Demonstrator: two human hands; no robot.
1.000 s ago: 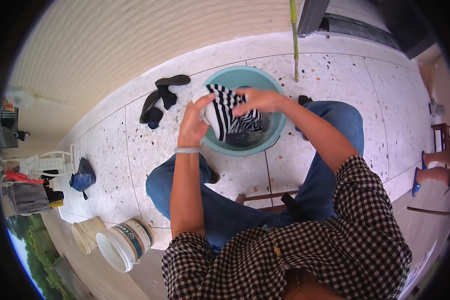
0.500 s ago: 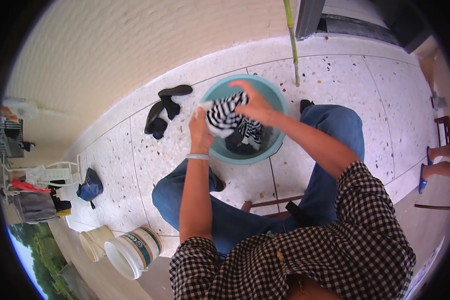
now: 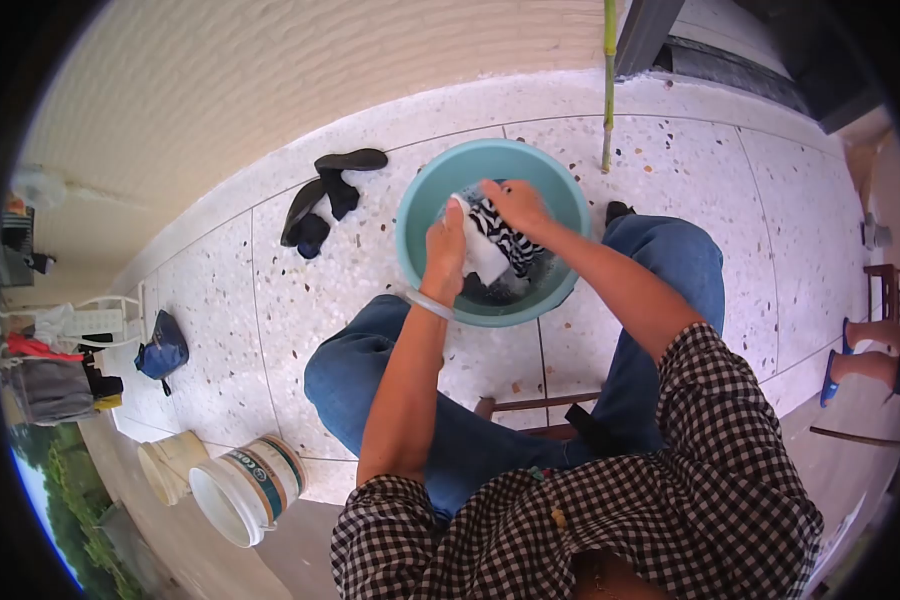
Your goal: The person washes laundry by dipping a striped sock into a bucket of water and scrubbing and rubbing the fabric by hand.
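Over a teal basin (image 3: 407, 220) on the floor, both hands work on a black-and-white striped garment (image 3: 515, 246) with a white part. My left hand (image 3: 446, 248) is closed on the white part at the basin's left side. Closed on the striped cloth, my right hand (image 3: 518, 208) is close beside it on the right. The garment hangs down into the basin, where soapy water and a dark cloth (image 3: 500, 290) show beneath it. Fingertips of both hands are partly hidden by the cloth.
Dark shoes (image 3: 352, 160) with dark socks (image 3: 342, 196) lie left of the basin. White buckets (image 3: 260, 490), a blue bag (image 3: 164, 348) and a rack with clothes stand left. A green pole (image 3: 609, 90) is behind; another person's slippered feet (image 3: 832, 375) are right.
Both hands have lowered the striped garment into the basin and come closer together. My right hand's fingers, spread before, are now closed on the cloth. The view has shifted slightly.
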